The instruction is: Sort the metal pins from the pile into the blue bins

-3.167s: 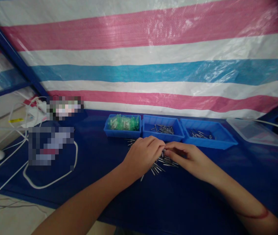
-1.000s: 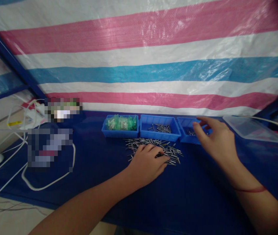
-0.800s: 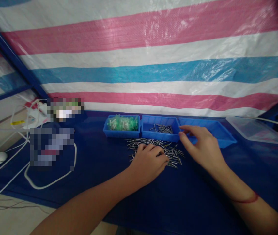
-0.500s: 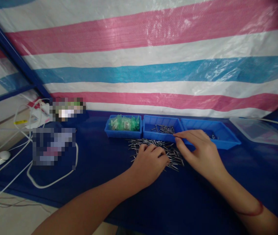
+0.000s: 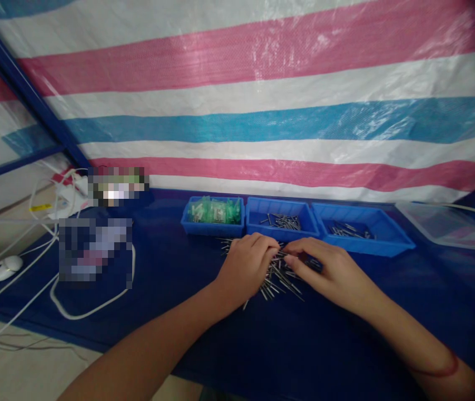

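Observation:
A loose pile of thin metal pins [image 5: 277,278], like nails or rivets, lies on the blue table in front of the bins. My left hand [image 5: 248,264] is over the pile's left part, its fingers curled and the thumb pressed in around some pins; how many is hidden. Close by on the right, my right hand [image 5: 329,270] has thumb and forefinger nearly together at the pile, facing the left fingertips. What it pinches, if anything, cannot be made out. More pins lie in the middle blue bin [image 5: 258,229] and the right blue bin [image 5: 392,248].
At the left of the row, a blue bin [image 5: 191,227] holds green plastic packets [image 5: 216,211]. A clear plastic lid [image 5: 450,225] lies far right. White cables [image 5: 53,301] and a white computer mouse [image 5: 7,268] are at the left. Striped sheeting [image 5: 237,128] hangs behind.
My right hand has moved from the rim between the middle and right bins down to the pile. My left hand has shifted slightly up and closed more; pins beneath have spread toward me.

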Demonstrator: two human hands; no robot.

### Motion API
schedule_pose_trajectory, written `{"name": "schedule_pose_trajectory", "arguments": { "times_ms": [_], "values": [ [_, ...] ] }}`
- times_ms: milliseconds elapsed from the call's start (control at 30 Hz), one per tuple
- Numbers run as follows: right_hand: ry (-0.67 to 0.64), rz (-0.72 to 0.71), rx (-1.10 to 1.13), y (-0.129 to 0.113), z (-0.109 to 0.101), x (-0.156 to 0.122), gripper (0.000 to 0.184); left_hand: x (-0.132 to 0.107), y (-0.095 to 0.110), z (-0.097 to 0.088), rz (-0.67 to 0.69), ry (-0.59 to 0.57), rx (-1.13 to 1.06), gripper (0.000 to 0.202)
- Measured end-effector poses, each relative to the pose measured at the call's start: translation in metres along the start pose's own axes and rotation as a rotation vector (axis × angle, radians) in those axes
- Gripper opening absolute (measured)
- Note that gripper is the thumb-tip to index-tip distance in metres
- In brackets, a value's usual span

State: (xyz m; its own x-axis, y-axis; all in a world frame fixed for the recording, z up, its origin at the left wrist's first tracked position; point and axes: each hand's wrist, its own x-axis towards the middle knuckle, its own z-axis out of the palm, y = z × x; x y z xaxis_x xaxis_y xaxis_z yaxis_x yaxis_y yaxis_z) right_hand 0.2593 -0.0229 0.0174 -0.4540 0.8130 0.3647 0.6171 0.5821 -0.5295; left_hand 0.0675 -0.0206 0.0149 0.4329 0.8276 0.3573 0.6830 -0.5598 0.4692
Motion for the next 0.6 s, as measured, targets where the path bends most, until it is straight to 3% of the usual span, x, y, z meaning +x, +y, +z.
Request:
{"name": "schedule_pose_trajectory", "arguments": {
  "times_ms": [333,600],
  "values": [
    [-0.033,0.079,0.143,-0.0029,0.0029,0.0024,0.025,-0.0021,0.0019,0.0031,-0.044,0.199,-0.336,0.018],
    [-0.019,0.172,0.325,-0.0044,0.0059,0.0018,0.027,-0.0001,0.0054,-0.001,-0.137,0.141,-0.446,0.013]
  ]
}}
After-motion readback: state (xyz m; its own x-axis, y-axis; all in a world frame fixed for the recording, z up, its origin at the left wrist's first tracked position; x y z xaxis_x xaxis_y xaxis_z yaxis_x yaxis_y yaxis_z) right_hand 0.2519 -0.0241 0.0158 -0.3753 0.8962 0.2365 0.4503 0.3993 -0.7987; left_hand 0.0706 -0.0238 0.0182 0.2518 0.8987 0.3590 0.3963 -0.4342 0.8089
